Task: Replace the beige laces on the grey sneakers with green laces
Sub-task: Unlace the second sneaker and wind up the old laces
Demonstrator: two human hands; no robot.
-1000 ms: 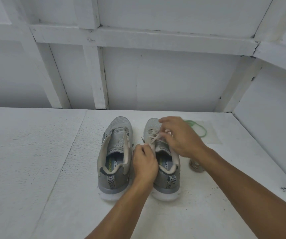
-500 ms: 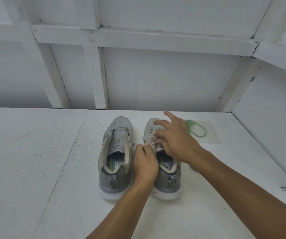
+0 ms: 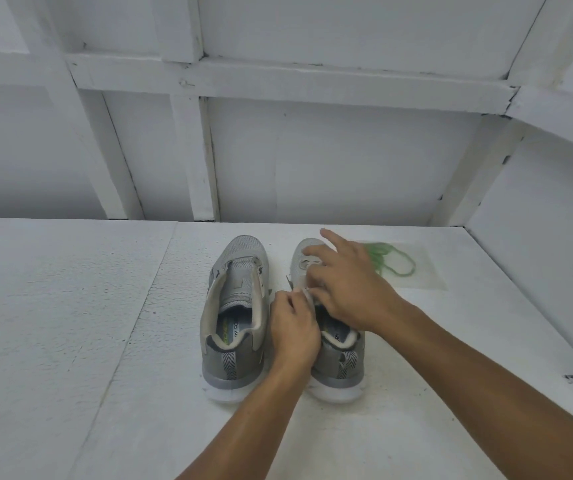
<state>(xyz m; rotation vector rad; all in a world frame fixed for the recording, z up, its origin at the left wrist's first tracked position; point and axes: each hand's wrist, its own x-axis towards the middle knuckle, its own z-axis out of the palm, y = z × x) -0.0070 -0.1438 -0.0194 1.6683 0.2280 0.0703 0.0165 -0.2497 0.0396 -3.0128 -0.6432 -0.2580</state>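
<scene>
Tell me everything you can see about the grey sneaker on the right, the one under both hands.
The grey mesh sneaker on the right stands upright on the white table, toe pointing away, beside the other grey sneaker. It has a pale knit toe, a darker grey heel with a black-and-white chevron tab, beige collar lining and a white sole. The left hand grips its inner edge near the eyelets; the right hand lies across the middle, hiding most lacing.

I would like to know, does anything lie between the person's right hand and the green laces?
Nothing visible does: the green laces lie on clear plastic right beside the right hand, which is over the right sneaker. Whether the plastic is a closed pouch, I cannot tell.
</scene>
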